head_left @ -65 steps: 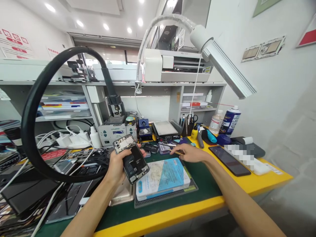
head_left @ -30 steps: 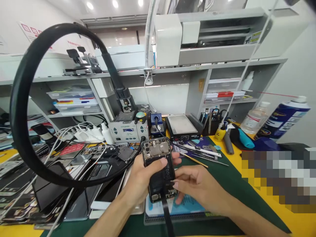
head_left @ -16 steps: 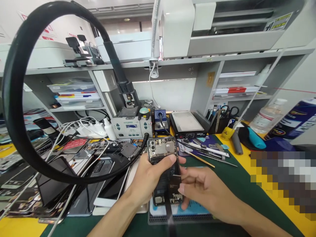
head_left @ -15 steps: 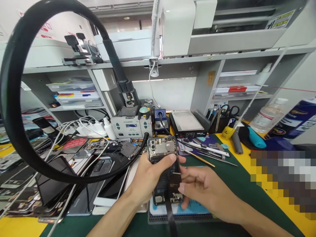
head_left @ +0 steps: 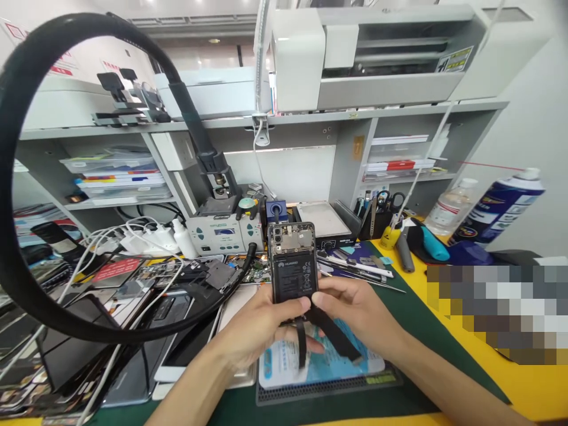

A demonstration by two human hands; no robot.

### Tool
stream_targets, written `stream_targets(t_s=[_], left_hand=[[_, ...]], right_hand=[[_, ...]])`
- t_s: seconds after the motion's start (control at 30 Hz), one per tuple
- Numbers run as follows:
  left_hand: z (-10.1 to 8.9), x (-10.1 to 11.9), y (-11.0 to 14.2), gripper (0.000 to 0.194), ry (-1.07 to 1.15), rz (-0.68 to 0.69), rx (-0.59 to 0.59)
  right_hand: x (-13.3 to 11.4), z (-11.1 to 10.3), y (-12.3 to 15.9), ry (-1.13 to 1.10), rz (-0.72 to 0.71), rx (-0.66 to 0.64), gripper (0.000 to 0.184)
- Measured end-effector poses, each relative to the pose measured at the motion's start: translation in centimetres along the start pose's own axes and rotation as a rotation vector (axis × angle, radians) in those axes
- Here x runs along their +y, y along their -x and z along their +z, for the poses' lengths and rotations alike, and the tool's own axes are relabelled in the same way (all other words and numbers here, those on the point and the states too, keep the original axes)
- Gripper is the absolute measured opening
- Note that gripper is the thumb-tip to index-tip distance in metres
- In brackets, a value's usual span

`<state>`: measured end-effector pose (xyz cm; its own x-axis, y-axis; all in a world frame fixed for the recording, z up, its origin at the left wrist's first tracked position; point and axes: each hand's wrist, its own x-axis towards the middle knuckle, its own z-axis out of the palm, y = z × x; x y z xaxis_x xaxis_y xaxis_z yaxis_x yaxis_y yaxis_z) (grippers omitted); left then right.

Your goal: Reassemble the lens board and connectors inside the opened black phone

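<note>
An opened smartphone (head_left: 290,239) is held up and tilted back over the mat, its back cover off. Its camera lenses, boards and black battery (head_left: 293,273) marked HUAWEI are exposed. My left hand (head_left: 255,319) grips the lower left side, thumb lying across the bottom of the battery and fingers behind. At the lower right edge, my right hand (head_left: 359,307) is closed with its thumb against the phone; its fingers are partly hidden. A wide black flex cable (head_left: 336,338) hangs from the lower end, beside a narrower black strip (head_left: 302,346). The phone's bottom part is covered by my thumbs.
Below lies a blue-and-white pad (head_left: 284,378) on a green mat (head_left: 444,355). Phones (head_left: 146,337) and parts crowd the left, under a thick black hose (head_left: 13,195). Tweezers and tools (head_left: 355,266) lie behind right, near a heating plate (head_left: 322,219) and control station (head_left: 222,231).
The phone has tilted up, showing the battery label. My left thumb has moved down to its lower part. The wide flex cable now hangs out to the right. The camera view has shifted.
</note>
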<state>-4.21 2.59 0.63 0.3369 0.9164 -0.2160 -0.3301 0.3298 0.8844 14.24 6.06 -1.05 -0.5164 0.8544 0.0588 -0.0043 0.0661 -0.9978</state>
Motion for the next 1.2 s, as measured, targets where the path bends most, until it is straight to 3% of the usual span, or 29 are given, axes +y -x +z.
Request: stream_targets(t_s=[0.47,0.7,1.0,1.2], left_hand=[[0.3,0.3,0.2,0.029,-0.021,0.109,0.048],[0.0,0.2,0.0,0.026,-0.065,0.147,-0.039],[0.8,-0.2,0.1,0.024,-0.012,0.202,0.043],[0.4,-0.1,0.0,0.018,-0.036,0.272,0.130]], right_hand=[[0.6,0.1,0.0,-0.032,-0.014,-0.024,0.020],[0.3,0.3,0.0,-0.050,-0.049,-0.016,0.018],[-0.4,0.8,0.3,-0.021,-0.069,-0.076,0.020],[-0.1,-1.0,0.1,0.189,-0.117,0.053,0.024]])
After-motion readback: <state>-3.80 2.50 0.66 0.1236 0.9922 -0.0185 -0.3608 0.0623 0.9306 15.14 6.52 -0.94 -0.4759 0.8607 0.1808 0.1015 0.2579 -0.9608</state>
